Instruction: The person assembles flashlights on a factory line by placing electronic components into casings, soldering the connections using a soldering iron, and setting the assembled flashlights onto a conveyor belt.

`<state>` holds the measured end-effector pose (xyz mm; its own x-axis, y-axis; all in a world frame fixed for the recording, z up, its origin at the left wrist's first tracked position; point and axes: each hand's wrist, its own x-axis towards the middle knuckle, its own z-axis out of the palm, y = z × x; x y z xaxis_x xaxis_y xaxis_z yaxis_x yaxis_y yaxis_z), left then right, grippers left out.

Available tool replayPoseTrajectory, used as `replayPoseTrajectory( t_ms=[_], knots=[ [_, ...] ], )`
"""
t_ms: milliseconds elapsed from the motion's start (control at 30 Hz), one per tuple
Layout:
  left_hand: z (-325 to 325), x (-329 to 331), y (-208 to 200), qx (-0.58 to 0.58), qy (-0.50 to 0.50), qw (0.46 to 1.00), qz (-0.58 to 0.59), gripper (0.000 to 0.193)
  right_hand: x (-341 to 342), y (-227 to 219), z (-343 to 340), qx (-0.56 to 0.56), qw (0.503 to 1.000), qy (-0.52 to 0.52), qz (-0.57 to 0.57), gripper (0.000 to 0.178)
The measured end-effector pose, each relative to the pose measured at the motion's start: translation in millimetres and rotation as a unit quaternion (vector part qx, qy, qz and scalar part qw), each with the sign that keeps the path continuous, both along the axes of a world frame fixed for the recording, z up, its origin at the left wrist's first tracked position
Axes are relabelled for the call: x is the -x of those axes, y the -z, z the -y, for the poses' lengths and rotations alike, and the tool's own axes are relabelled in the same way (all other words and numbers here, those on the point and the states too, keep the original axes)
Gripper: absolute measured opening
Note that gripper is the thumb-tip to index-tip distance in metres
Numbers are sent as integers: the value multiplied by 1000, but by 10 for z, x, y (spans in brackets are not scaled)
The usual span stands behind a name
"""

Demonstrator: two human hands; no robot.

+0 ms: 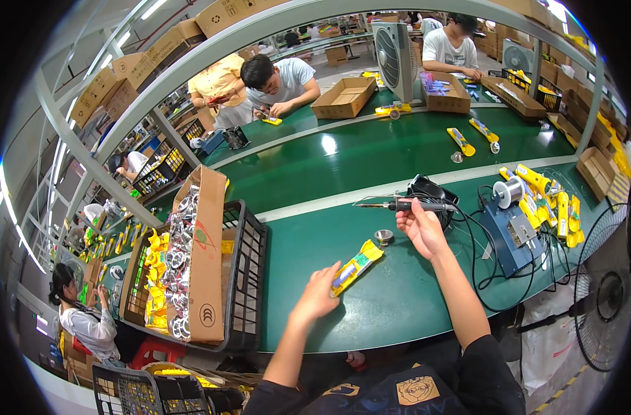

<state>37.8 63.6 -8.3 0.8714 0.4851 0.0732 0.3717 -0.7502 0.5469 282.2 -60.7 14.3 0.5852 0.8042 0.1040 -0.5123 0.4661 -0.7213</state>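
Note:
My left hand (319, 294) is closed on the near end of an open yellow flashlight housing (366, 256), which lies slanted on the green table. Inside the housing are a purple-blue cylindrical battery and a small green circuit board. Just beyond its far end sits a silver reflector cup (384, 237). In my right hand (425, 232) is a soldering iron (400, 205), gripped at its black handle and raised above the table. Its metal tip points left, apart from the housing. Thin wire shows beside the tip, though how it is held cannot be made out.
A black iron holder (431, 188), solder spool (510, 191), blue box with cables (507, 243) and piled yellow housings (563, 207) occupy the right. Left stands a black crate (250, 277) with a filled carton (208, 263). Beyond runs a green conveyor (295, 176); other people work across it.

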Motion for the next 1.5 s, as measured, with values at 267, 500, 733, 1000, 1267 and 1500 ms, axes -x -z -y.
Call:
replayPoseTrajectory(
  t_ms=[267, 500, 733, 1000, 1267, 1500],
  knots=[
    [-381, -452, -249, 224, 132, 966, 5, 36, -3, 58, 126, 16, 976, 174, 131, 22],
    [-242, -594, 12, 248, 70, 962, 90, 28, -141, 99, 244, 5, 964, 245, 101, 17],
    [-99, -605, 292, 382, -55, 899, 208, 10, -139, 168, 245, 14, 936, 327, 131, 17],
    [28, -584, 222, 235, -101, 947, 194, 13, -174, 170, 241, 38, 924, 349, 153, 14],
    [86, -581, 214, 110, -30, 969, 220, 12, -149, 151, 258, 29, 928, 339, 150, 13],
    [52, -587, 204, 97, 31, 966, 236, 9, -94, 104, 277, 4, 946, 280, 162, 10]
  ],
)
